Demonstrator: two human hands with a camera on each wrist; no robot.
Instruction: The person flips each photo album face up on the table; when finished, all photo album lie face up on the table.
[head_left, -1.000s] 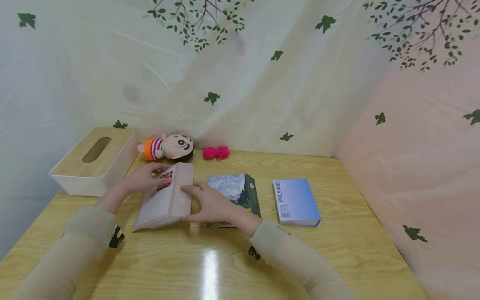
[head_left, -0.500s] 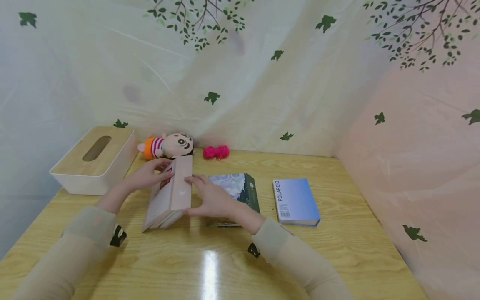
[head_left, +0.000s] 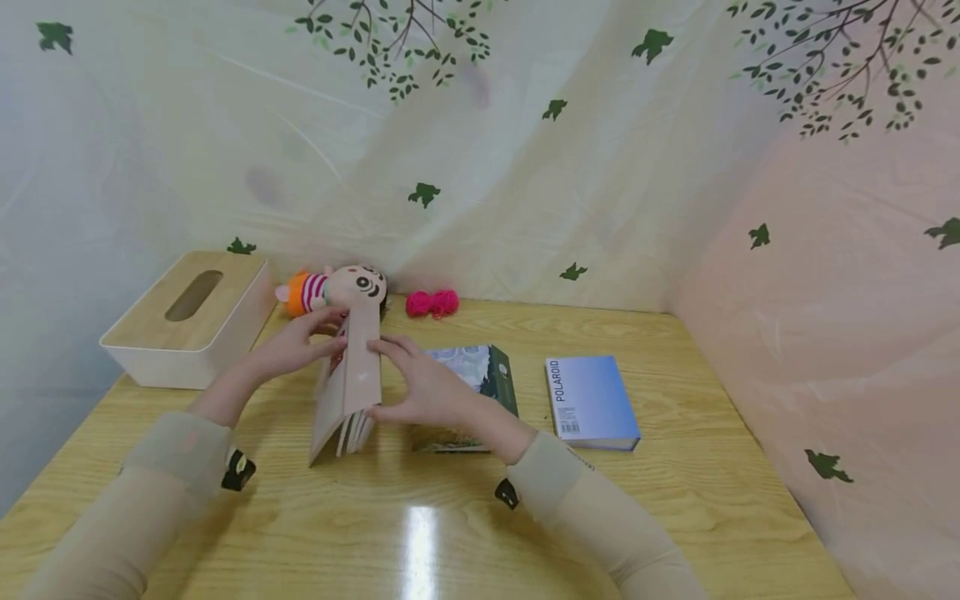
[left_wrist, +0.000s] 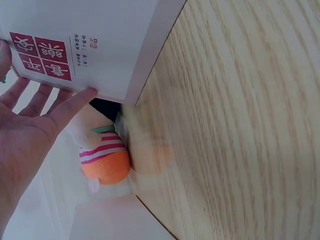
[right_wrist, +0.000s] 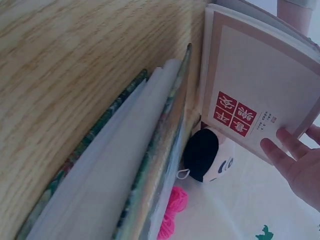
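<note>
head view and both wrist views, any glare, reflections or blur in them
Head view: a bright glare streak on the front of the wooden table; left wrist view: a faint orange reflection of the striped plush doll on that table; right wrist view: small print on the pale pink book is too soft to read.

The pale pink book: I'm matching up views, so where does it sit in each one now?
Head: pale pink book, left of centre.
Left wrist: pale pink book, top left, cut off.
Right wrist: pale pink book, upper right, cut off too.
Shared landmark: the doll, visible in all three.
</note>
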